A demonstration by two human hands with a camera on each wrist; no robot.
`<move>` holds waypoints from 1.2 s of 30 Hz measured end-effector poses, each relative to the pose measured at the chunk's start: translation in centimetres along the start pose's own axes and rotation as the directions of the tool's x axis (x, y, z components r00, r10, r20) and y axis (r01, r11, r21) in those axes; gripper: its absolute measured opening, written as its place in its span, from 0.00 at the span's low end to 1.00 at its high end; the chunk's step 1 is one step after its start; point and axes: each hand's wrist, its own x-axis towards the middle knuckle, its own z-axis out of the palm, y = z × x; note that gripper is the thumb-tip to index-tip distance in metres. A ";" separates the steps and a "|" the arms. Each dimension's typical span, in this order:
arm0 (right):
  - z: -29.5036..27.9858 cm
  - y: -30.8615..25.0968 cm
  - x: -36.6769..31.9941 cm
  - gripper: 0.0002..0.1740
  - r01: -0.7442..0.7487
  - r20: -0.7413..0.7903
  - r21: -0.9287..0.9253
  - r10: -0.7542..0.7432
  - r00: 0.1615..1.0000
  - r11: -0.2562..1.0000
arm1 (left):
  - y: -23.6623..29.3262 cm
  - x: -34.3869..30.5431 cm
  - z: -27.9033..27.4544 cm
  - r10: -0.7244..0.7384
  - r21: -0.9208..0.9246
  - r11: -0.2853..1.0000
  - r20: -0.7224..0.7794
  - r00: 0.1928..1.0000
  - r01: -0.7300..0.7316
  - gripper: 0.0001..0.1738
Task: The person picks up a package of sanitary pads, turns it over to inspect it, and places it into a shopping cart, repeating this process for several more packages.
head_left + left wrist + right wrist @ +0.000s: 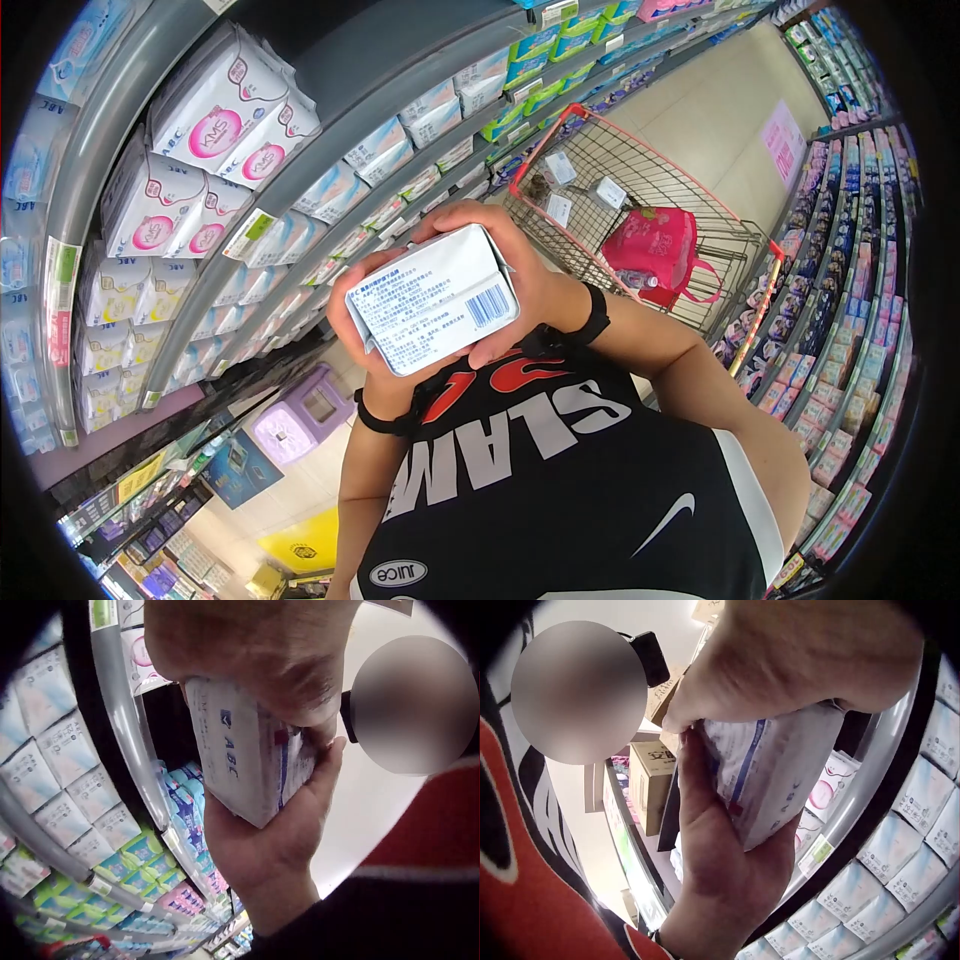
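In the head view a white pack of sanitary pads [432, 300], printed with blue text and a barcode, is held up in front of the chest. My left hand [347, 315] grips its left side, and my right hand [538, 290] grips its right side with fingers over the far edge. The left wrist view shows the pack's [238, 750] side with blue ABC lettering, between the near left hand [255, 652] above and the right hand [266, 844] below. From the right wrist, the right hand [802, 656] covers the top of the pack [784, 784], with the left hand [735, 862] underneath.
Shelves of similar packs [215, 130] line the left side, close to the hands. A wire shopping cart [690, 190] stands ahead to the right, holding a pink bag [650, 240] and several white packs [608, 192]. More stocked shelves [835, 400] run along the right.
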 end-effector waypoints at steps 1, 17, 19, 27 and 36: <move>0.0 0.1 0.0 0.66 -0.004 -0.001 -0.010 0.004 1.000 1.000 | 0.1 0.0 0.0 -0.009 0.005 1.000 -0.004 1.000 0.009 0.71; -0.2 0.3 0.6 0.78 0.066 0.101 -0.061 -0.060 0.993 0.996 | -0.7 0.4 -0.8 0.006 -0.067 0.998 0.036 0.999 -0.004 0.84; -0.4 0.0 0.5 0.79 0.067 0.101 -0.077 -0.059 0.993 0.995 | -0.6 0.7 -0.4 0.001 -0.116 0.993 0.040 0.999 0.004 0.86; 0.4 -0.2 0.7 0.77 0.114 0.063 -0.072 -0.109 0.992 0.991 | -0.3 0.9 0.0 0.001 -0.055 0.999 -0.013 1.000 -0.001 0.87; 0.4 -0.7 0.5 0.79 0.120 0.055 -0.155 -0.112 0.992 0.981 | -0.6 1.1 0.2 0.073 0.003 0.997 -0.013 0.997 -0.073 0.89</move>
